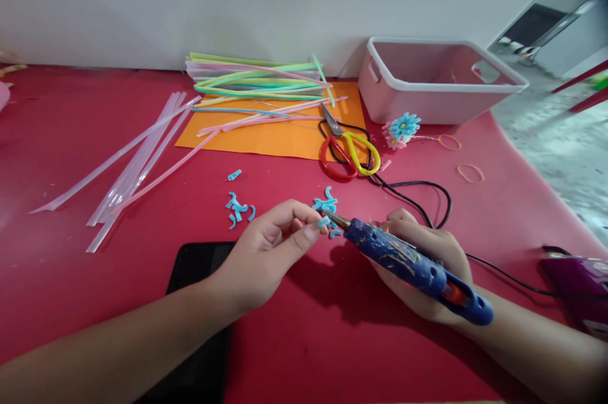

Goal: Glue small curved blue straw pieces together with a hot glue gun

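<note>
Between thumb and forefinger, my left hand [273, 246] pinches a small light-blue curled straw piece [323, 221]. My right hand [427, 252] is wrapped round a blue hot glue gun [399, 255] with worn, glue-smeared sides. Its metal nozzle points left, right at the held piece; whether they touch I cannot tell. Beyond the fingertips lies a small pile of blue curled pieces [327, 201], partly hidden by the nozzle. A second cluster of blue pieces [237, 208] rests left of it, with one short blue piece [234, 175] on a thin strand just behind.
Scissors [349, 144] and a black cord [418, 183] lie ahead. Coloured straws [261, 81] cover an orange sheet [266, 141]; clear straws [147, 157] lie left. A pink basket [427, 103], flower ornament [403, 128], rubber band [470, 173], purple object [577, 287] and black phone-like slab [204, 353] surround my hands.
</note>
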